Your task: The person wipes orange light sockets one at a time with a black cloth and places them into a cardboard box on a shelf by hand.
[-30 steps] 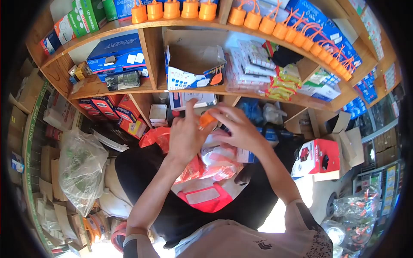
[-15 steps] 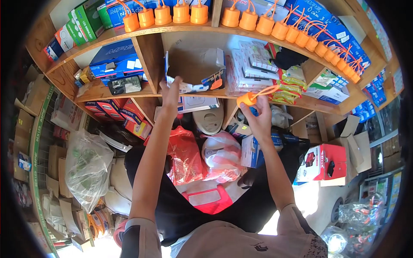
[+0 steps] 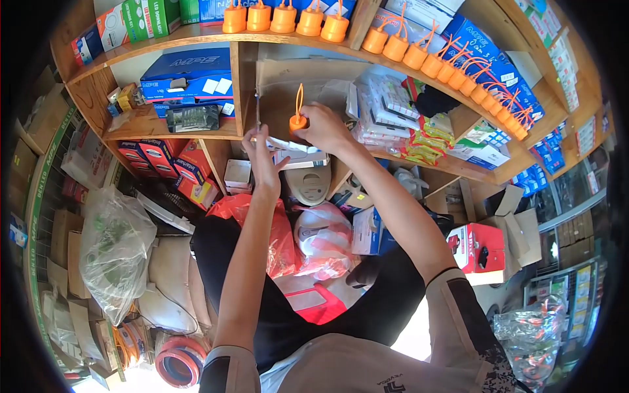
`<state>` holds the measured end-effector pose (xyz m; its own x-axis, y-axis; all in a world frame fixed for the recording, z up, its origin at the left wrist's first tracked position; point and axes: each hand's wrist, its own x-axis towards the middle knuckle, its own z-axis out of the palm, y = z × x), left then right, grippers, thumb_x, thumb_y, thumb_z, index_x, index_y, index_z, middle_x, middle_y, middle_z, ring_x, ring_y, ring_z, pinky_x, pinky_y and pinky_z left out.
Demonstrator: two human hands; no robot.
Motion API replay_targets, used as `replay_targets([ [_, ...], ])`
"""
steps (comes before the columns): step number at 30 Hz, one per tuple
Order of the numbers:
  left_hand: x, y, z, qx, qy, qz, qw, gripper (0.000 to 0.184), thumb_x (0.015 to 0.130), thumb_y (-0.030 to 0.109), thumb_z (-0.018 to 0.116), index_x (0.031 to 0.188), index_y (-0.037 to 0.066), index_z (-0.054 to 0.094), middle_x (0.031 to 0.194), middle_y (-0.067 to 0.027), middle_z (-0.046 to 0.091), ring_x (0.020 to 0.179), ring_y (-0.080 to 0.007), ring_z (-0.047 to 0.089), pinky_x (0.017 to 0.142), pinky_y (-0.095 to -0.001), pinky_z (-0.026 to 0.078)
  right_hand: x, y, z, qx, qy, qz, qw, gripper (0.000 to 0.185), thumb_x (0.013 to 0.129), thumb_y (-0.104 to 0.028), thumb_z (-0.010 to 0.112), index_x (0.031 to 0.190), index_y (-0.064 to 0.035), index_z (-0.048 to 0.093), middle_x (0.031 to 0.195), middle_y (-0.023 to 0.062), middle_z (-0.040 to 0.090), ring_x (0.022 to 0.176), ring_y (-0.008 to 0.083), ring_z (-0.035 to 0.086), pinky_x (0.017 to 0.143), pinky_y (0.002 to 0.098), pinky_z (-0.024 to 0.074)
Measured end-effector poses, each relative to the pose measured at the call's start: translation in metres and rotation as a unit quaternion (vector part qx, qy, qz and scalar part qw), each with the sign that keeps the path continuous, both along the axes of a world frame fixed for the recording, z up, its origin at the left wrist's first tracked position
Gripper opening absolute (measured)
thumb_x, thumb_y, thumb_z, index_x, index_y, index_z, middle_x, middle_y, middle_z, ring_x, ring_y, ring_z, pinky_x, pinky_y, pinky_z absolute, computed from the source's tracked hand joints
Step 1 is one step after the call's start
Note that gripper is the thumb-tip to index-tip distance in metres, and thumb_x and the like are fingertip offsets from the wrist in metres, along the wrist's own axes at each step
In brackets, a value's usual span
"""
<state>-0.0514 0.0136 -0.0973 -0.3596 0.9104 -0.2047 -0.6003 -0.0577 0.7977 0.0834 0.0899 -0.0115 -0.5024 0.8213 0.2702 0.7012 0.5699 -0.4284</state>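
My right hand [image 3: 325, 131] pinches an orange lamp holder [image 3: 298, 123], its thin orange wire loop standing upright. It is over the open cardboard box [image 3: 282, 72] on the middle shelf. My left hand [image 3: 263, 160] is closed on the near left edge of that box, by its torn white and blue flap. What lies inside the box is mostly hidden by my hands. Above, a row of similar orange lamp holders [image 3: 284, 19] lines the left part of the upper shelf edge, and more lamp holders [image 3: 434, 65] continue on the right.
White packets [image 3: 386, 111] and yellow-green packets [image 3: 432, 131] fill the shelf right of the box. A blue MPE box [image 3: 190, 69] stands to the left. Below are a red plastic bag [image 3: 275, 236], a striped bag [image 3: 321, 236] and a red carton [image 3: 477, 249].
My right hand has moved left with the orange lamp holder, from beside the packets to over the cardboard box. My left hand stays at the box edge, and the view has shifted.
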Motion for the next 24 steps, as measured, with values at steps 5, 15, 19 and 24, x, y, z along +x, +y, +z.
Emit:
replay_targets([
  [5, 0.005, -0.018, 0.007, -0.008, 0.032, -0.007, 0.999, 0.074, 0.090, 0.060, 0.064, 0.142, 0.018, 0.032, 0.145, -0.0113, 0.034, 0.133, -0.0420, 0.039, 0.095, -0.0549, 0.052, -0.036, 0.034, -0.020, 0.057, -0.038, 0.030, 0.997, 0.031, 0.079, -0.013, 0.076, 0.107, -0.0001, 0.070, 0.107, 0.0207, 0.065, 0.108, 0.0399, 0.062, 0.094, 0.0448, 0.0504],
  [15, -0.017, -0.002, -0.002, -0.032, -0.058, -0.018, 0.998, 0.071, 0.087, 0.064, 0.068, 0.127, 0.015, 0.035, 0.133, -0.0142, 0.045, 0.119, -0.0369, 0.052, 0.094, -0.0533, 0.053, -0.072, 0.043, -0.029, -0.091, -0.075, 0.080, 0.990, 0.030, 0.086, -0.018, 0.070, 0.113, -0.0063, 0.071, 0.110, 0.0260, 0.070, 0.108, 0.0409, 0.066, 0.095, 0.0466, 0.0520],
  [19, -0.024, -0.001, -0.003, -0.018, -0.084, -0.043, 0.995, 0.068, 0.090, 0.056, 0.068, 0.131, 0.013, 0.034, 0.134, -0.0152, 0.043, 0.121, -0.0373, 0.051, 0.095, -0.0539, 0.054, -0.053, -0.022, 0.050, 0.196, 0.048, -0.033, 0.979, 0.024, 0.090, -0.029, 0.068, 0.101, -0.0091, 0.074, 0.086, 0.0161, 0.073, 0.076, 0.0314, 0.072, 0.071, 0.0440, 0.0562],
  [24, -0.016, -0.008, 0.019, -0.059, -0.087, 0.001, 0.994, 0.067, 0.089, 0.053, 0.068, 0.127, 0.009, 0.035, 0.130, -0.0165, 0.046, 0.116, -0.0373, 0.055, 0.096, -0.0555, 0.055, -0.026, -0.028, 0.150, 0.137, 0.238, -0.167, 0.947, 0.042, 0.095, -0.040, 0.067, 0.118, -0.0045, 0.064, 0.072, 0.0102, 0.071, 0.067, 0.0289, 0.071, 0.065, 0.0443, 0.0551],
])
